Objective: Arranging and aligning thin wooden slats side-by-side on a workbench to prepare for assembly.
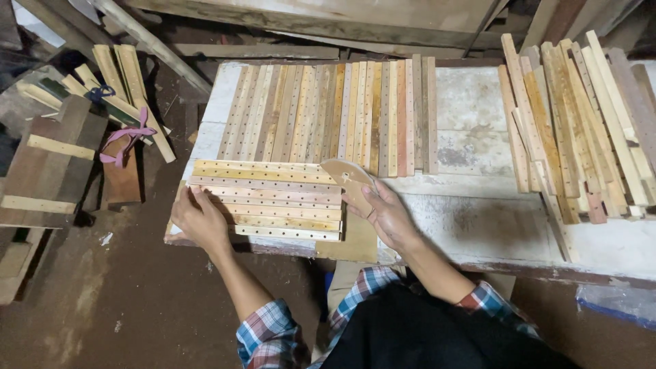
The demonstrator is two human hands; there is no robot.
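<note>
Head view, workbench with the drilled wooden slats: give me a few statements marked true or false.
1. The left hand rests on the left end of the crosswise slat stack. True.
2. The right hand holds a hammer. False: it holds a flat, rounded wooden piece against the stack's right end.
3. The upright row of drilled slats lies beyond the stack on the workbench. True.
4. The loose slat pile sits at the bench's left end. False: it is at the right end.
5. A pink strap lies on wood left of the bench. True.
</note>
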